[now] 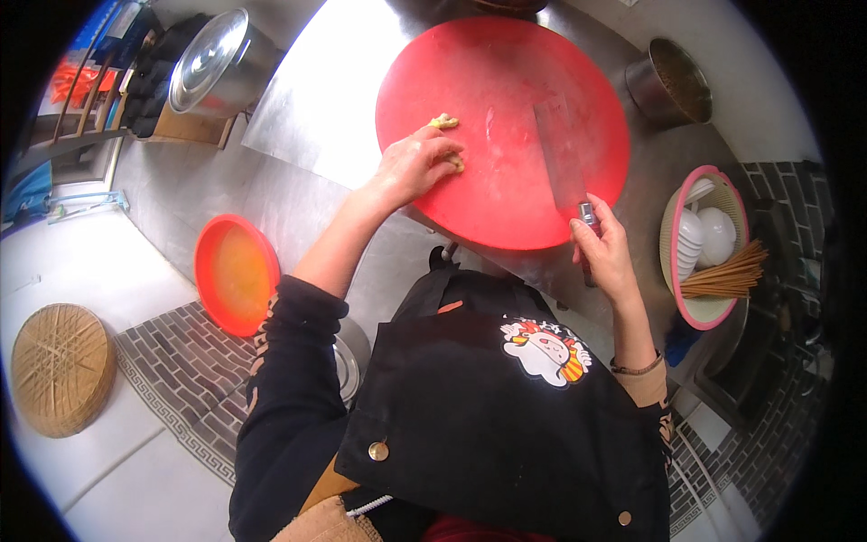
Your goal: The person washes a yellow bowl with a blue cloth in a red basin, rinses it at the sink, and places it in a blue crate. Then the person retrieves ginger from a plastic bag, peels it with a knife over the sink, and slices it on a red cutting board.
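Observation:
A large round red cutting board (506, 108) lies on the metal table. At its left edge my left hand (417, 167) has its fingers curled round a knobbly yellowish piece of ginger (456, 163), partly hidden by the fingers. More ginger (443, 121) shows just beyond the knuckles. On the right, my right hand (603, 246) is closed on the handle of a cleaver (561, 163). Its broad blade rests over the right part of the board, pointing away from me and apart from the ginger.
A metal pot (670, 83) stands at the far right. Nearer is a pink-rimmed basket (668, 262) with white bowls and brown chopsticks (725, 273). To the left are a lidded steel pot (212, 63), an orange-red basin (204, 271) and a woven basket (63, 370).

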Motion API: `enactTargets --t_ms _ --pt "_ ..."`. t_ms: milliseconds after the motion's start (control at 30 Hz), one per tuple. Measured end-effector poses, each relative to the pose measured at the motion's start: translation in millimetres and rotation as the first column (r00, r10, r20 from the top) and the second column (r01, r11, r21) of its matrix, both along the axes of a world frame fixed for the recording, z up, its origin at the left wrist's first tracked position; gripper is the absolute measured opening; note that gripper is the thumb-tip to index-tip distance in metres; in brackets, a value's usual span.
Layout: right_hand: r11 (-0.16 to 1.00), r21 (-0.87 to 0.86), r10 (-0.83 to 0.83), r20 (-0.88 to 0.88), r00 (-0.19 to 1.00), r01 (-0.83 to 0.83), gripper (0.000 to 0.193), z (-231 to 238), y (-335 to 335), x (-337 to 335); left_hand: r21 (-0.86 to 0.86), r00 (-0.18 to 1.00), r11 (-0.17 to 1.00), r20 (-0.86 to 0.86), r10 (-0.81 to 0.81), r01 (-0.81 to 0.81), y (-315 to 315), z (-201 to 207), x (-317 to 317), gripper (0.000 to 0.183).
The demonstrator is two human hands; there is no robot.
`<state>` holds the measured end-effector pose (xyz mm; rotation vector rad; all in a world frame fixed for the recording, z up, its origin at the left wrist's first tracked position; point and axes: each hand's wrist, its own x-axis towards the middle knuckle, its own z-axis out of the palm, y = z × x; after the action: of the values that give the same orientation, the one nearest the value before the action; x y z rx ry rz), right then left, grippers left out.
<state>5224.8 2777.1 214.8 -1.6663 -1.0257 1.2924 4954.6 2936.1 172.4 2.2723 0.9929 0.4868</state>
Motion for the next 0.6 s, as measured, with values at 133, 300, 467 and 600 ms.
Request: enactTargets --t_ms 133,300,467,600 --pt "1.0 0.012 0.024 0.0 1.0 -0.024 0.041 -2.8 -1.5 2.8 -0.557 0.92 0.822 0.251 0.301 -0.117 -14.2 -12.9 30.5 0.023" --pt "0.994 -0.075 0.084 0.1 0.991 -0.076 0.042 -0.9 5.5 10.6 -0.363 0.939 0.91 0.193 0.285 -0.201 -23.9 -23.2 45.2 0.022" --pt "0.992 -0.048 0.128 0.338 0.932 -0.119 0.037 -0.7 15.1 12.9 -0.532 0.897 0.821 0.23 0.377 -0.208 -24.4 -23.2 42.0 0.025" --pt "0.986 0.022 0.143 0.401 0.905 -0.166 0.034 -3.3 15.9 7.3 -0.304 0.94 0.913 0.115 0.32 -0.273 -33.5 -21.1 43.0 0.028"
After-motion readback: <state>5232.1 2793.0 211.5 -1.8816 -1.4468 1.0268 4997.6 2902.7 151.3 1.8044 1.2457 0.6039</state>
